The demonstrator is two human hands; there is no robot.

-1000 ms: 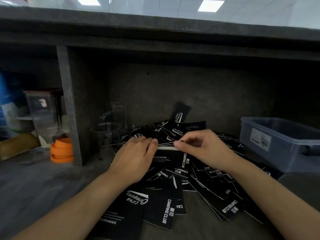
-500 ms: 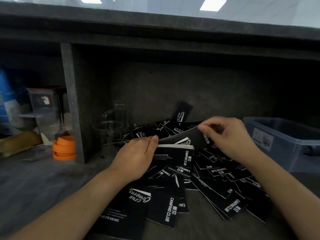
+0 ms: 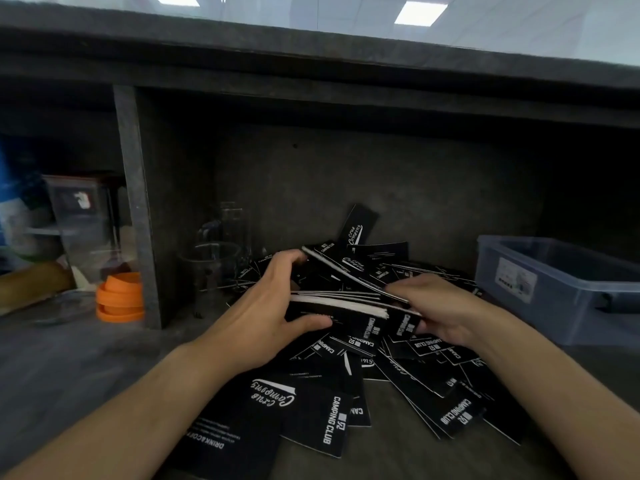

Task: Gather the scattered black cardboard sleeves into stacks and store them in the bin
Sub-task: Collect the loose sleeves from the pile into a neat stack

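Many black cardboard sleeves [image 3: 408, 386] with white print lie scattered on the dark counter in front of me. My left hand [image 3: 266, 313] grips the left end of a stack of sleeves [image 3: 343, 306], thumb under it and fingers over the top. A tilted sleeve [image 3: 346, 268] leans onto that stack. My right hand [image 3: 446, 313] holds the stack's right end and the lower end of the tilted sleeve. The clear blue-grey plastic bin [image 3: 561, 289] stands at the right, open; its inside is mostly hidden.
A dark upright divider [image 3: 138, 209] stands left of the pile, with clear glass cups [image 3: 214, 265] beside it. Orange lids [image 3: 119, 296] and plastic containers [image 3: 83, 216] sit further left. A low shelf overhangs the recess; the back wall is close behind the pile.
My right hand carried a lifted sleeve down and left onto the stack and now holds its right end. My left hand shifted from pressing on top to gripping the stack's left end.
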